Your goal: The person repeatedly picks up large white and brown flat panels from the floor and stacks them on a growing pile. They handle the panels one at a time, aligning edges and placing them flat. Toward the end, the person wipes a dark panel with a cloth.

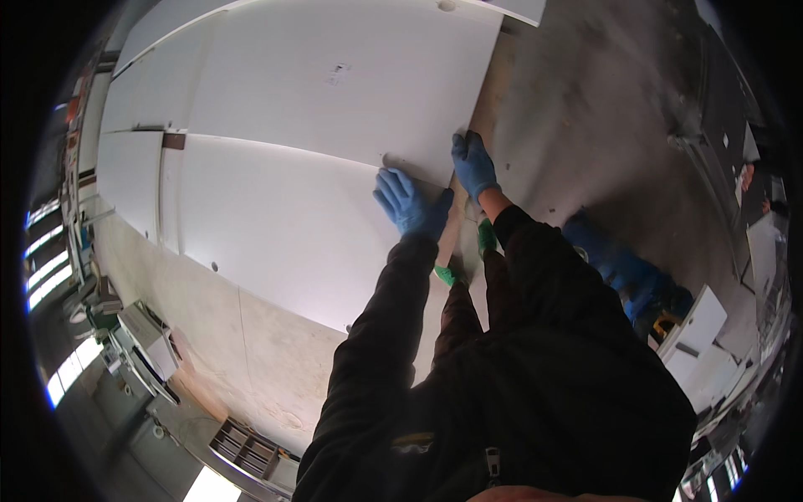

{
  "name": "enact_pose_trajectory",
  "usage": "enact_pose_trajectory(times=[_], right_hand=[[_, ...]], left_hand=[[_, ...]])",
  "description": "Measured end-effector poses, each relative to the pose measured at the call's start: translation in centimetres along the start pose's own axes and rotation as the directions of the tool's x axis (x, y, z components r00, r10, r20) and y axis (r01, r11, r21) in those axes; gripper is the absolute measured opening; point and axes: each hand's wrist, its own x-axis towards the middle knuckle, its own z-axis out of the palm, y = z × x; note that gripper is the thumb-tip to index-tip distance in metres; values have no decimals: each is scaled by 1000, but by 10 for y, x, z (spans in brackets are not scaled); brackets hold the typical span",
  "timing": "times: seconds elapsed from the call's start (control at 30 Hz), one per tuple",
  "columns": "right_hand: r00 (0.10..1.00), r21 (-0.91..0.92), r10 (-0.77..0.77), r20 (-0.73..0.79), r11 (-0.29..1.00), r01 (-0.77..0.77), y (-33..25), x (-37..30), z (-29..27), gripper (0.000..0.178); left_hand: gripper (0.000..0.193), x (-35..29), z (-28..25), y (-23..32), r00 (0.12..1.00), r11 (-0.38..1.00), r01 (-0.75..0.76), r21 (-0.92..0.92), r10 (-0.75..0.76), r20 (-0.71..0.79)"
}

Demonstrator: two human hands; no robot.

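Two large white panels lie side by side in front of me, and both my hands wear blue gloves. My left hand [408, 203] lies on the near corner area with its fingers stretched out, across the seam between the far white panel [335, 109] and the near white panel [276, 213]. Its thumb reaches toward the right edge. My right hand [477, 166] is at the right edge of the far panel, with fingers closed about that edge. A small label [338, 74] is stuck on the far panel. The undersides of the panels are hidden.
Green shoes [446, 275] stand close to the panels' right end. A blue bundle or machine [627, 268] is on the floor at right, beside a white board [698, 322]. A slatted brown rack [242, 450] stands lower left. Dark sheets [723, 134] line the far right.
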Motion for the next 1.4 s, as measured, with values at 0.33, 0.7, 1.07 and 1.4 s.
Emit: enact_pose_trajectory(times=[0.33,0.7,1.07,1.4], right_hand=[[965,18,125,232,991,-133,10,15,11,64],[751,-480,-279,598,625,615,142,-209,-79,51],[742,-252,582,333,813,-525,184,-555,-163,53],[778,-3,628,33,778,-628,206,-705,-202,51]], left_hand=[[121,0,-1,2,993,998,64,17,-66,94],[116,-18,33,-28,994,994,-18,110,6,108],[88,-262,-19,-114,473,475,-880,-31,880,52],[72,-370,15,-79,125,443,-844,-301,709,694]])
